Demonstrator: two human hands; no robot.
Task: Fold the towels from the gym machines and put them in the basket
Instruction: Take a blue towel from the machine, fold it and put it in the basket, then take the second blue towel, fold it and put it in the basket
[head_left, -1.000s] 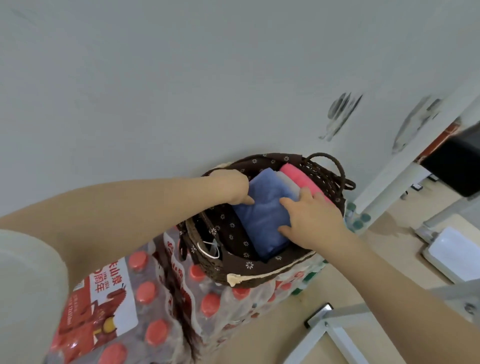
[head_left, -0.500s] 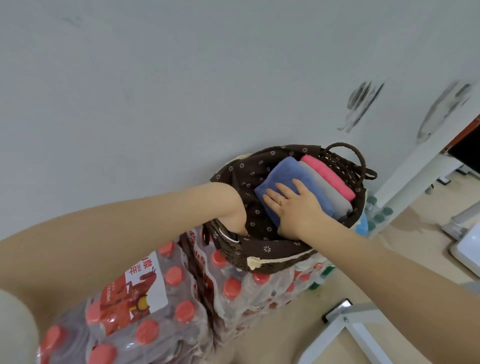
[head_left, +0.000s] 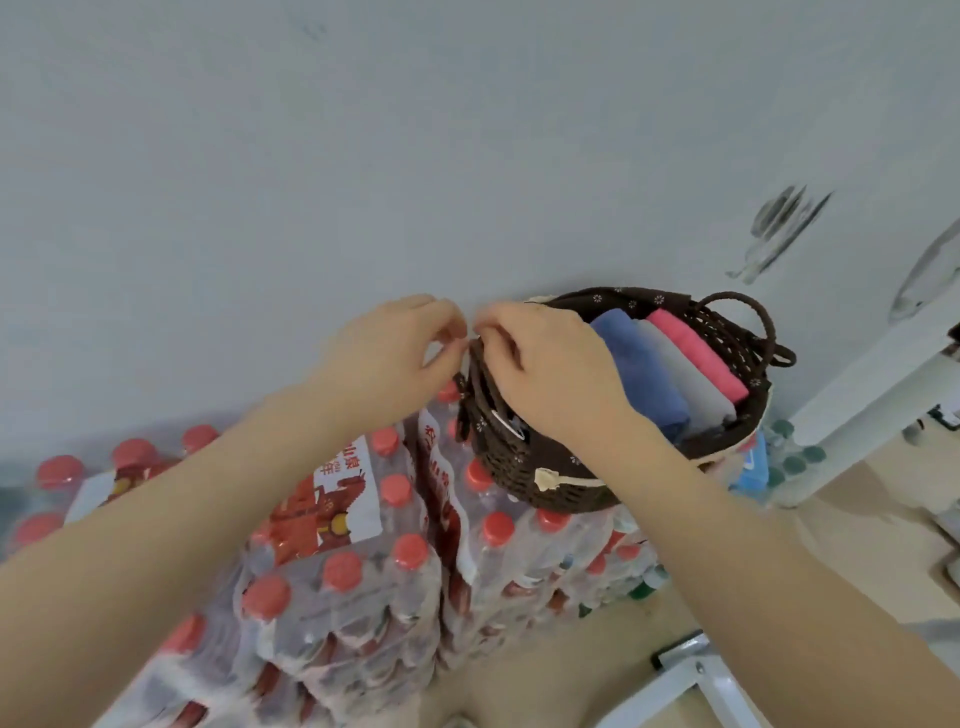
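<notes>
Shrink-wrapped water bottles (head_left: 332, 587) are stacked at left. Above them, the left hand (head_left: 395, 358) and right hand (head_left: 550, 374) are curled, pinching the basket (head_left: 561, 488) rim. Inside, blue towel (head_left: 644, 374), grey towel (head_left: 691, 379) and pink towel (head_left: 701, 353) are laid folded.

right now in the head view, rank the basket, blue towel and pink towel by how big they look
1. basket, clearly largest
2. blue towel
3. pink towel
The right hand partly covers the blue towel, so the towel order is unsure.
</notes>
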